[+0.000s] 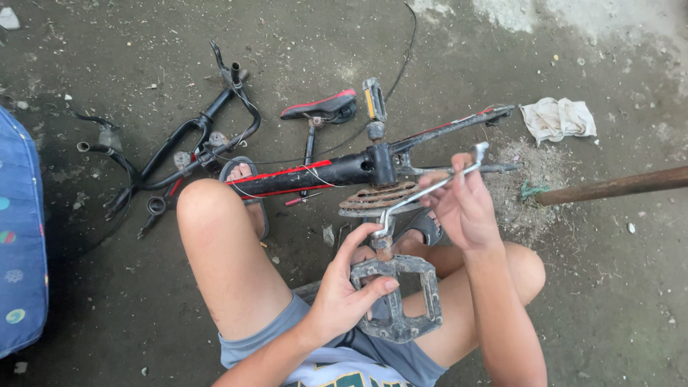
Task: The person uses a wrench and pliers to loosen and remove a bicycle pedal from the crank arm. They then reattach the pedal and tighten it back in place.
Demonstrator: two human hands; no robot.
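A black and red bicycle frame [301, 174] lies on the ground between my knees, with a rusty chainring [376, 197] at its middle. My left hand [347, 287] grips the grey pedal [412, 315] nearest me, thumb across its top bar. My right hand [462, 204] is closed on a silver wrench [430, 188] whose lower end sits on the pedal's axle, just above the pedal. A second pedal [373, 100] with a yellow reflector points away on the far side of the frame.
Black handlebars [183, 147] and a black and red saddle [322, 107] lie on the dirt beyond my left knee. A white rag [557, 118] sits at upper right, a rusty bar [616, 186] enters from the right, blue patterned fabric [21, 236] at left.
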